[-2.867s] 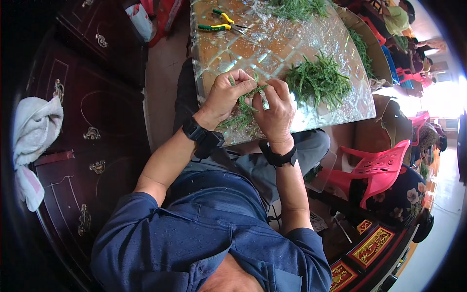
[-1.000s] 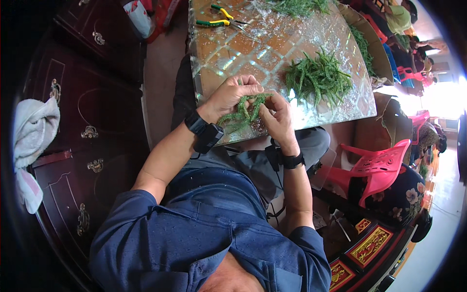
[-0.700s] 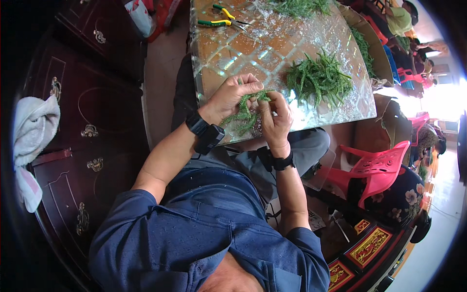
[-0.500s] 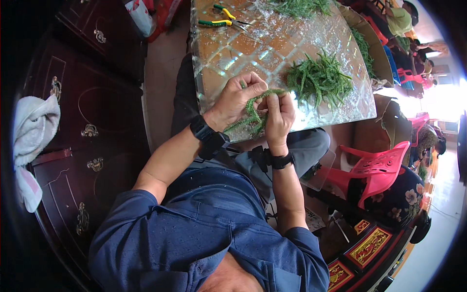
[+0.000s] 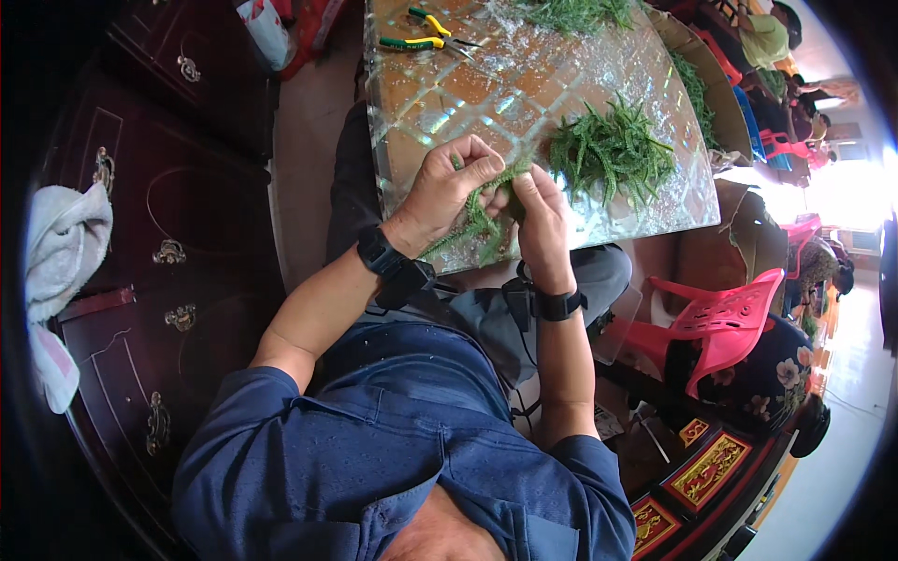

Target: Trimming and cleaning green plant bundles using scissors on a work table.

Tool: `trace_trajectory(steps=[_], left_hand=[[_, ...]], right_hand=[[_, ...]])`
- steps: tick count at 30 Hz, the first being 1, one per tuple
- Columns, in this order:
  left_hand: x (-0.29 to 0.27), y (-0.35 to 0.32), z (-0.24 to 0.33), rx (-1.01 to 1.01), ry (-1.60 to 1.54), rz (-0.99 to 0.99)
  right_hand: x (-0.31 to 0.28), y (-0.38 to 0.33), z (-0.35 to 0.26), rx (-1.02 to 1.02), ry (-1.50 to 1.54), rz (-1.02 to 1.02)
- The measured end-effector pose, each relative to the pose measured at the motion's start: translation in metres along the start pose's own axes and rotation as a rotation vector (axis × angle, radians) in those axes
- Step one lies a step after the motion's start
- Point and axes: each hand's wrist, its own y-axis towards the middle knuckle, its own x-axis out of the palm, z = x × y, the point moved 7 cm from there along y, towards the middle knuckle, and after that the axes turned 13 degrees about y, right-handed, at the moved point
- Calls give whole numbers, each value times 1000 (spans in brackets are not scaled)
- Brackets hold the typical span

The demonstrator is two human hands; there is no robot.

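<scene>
Two hands meet over the counter (image 5: 440,89): left hand (image 5: 449,187) and right hand (image 5: 543,220) pinch a green sprig bundle (image 5: 482,224). Loose green sprigs (image 5: 613,150) lie just beside; pliers (image 5: 426,28) lie well apart.

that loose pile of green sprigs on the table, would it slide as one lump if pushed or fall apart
The pile of green sprigs would likely scatter: its thin strands lie loose and splayed. They look light and floppy. The glossy table probably lets them slide easily.

Both forearms rise from the lower frame toward its upper middle. The left hand (image 5: 447,192) curls, fingers pinched; the right hand (image 5: 543,224) meets it, fingertips touching.
</scene>
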Motion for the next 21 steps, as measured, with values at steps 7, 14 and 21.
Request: trace_trajectory(steps=[7, 14, 21], left_hand=[[-13, 4, -7, -7, -38, 106], [-13, 3, -4, -30, 15, 49], [-11, 2, -2, -29, 43, 52]], right_hand=[[-2, -7, -10, -176, -449, 130], [-4, -9, -17, -314, -819, 130], [-1, -9, -24, -275, -888, 161]])
